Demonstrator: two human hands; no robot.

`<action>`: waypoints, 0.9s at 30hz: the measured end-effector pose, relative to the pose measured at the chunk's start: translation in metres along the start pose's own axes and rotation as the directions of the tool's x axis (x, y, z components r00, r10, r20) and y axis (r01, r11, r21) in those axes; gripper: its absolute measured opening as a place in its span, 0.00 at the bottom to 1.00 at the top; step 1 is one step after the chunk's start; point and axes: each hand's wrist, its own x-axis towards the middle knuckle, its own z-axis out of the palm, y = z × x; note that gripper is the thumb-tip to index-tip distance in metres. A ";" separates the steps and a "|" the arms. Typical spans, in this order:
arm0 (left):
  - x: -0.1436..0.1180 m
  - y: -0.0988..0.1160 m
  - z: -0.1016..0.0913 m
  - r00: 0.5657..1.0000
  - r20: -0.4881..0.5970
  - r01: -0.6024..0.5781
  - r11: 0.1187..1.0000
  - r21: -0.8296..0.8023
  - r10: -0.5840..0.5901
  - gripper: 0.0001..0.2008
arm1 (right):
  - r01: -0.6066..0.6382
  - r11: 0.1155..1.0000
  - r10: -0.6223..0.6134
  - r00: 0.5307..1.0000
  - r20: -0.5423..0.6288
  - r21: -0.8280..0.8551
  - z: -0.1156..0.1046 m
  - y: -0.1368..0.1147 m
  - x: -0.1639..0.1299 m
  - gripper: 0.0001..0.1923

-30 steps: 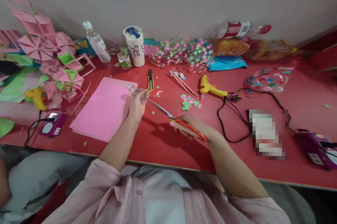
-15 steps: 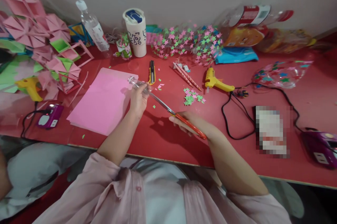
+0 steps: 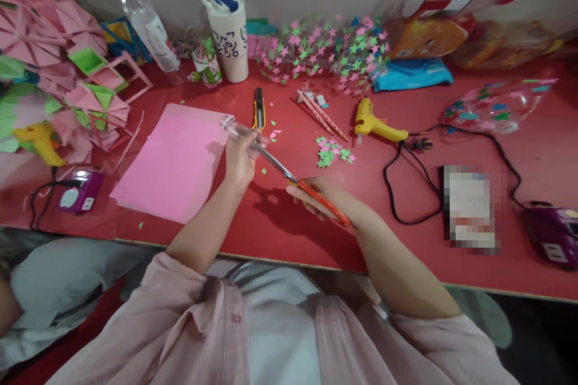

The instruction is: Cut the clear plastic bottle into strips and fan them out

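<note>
I had the left hand (image 3: 241, 162) pinching a clear bottle-neck piece (image 3: 228, 125) above the surface (image 3: 271, 237), at the right edge of the pink paper (image 3: 174, 162). The right hand (image 3: 345, 197) was curled around one pair of red-handled scissors (image 3: 316, 196); blades reached the piece, though I could not tell whether they cut it.

Containers: small patterned cup (image 3: 208, 67), green and pink scraps inside; lidded white tumbler (image 3: 232, 41), contents hidden; white-capped bottle (image 3: 151, 32), fill unclear.

Counted: two yellow glue guns (image 3: 383, 127), two purple power boxes (image 3: 83, 195), one utility knife (image 3: 259, 109).
</note>
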 end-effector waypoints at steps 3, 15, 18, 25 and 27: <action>0.000 0.001 0.001 1.000 -0.018 -0.008 1.000 0.015 0.008 0.09 | 0.009 1.000 -0.009 1.000 0.007 0.001 0.001 0.001 0.001 0.29; -0.001 0.000 0.001 1.000 0.002 -0.020 1.000 0.020 0.020 0.10 | 0.041 0.999 -0.041 0.999 -0.022 0.007 0.003 0.001 0.001 0.29; -0.001 0.002 0.002 0.999 -0.006 -0.040 0.999 0.031 0.040 0.12 | 0.070 0.992 -0.074 0.997 -0.039 -0.102 0.003 -0.001 0.000 0.29; 0.001 0.007 0.004 0.997 0.006 -0.078 0.996 0.046 0.078 0.14 | 0.078 0.975 -0.102 0.989 -0.106 -0.207 0.008 -0.006 -0.001 0.31; 0.002 0.008 0.004 0.997 0.007 -0.082 0.996 0.031 0.082 0.15 | 0.079 0.976 -0.102 0.989 -0.110 -0.201 0.010 -0.006 -0.001 0.31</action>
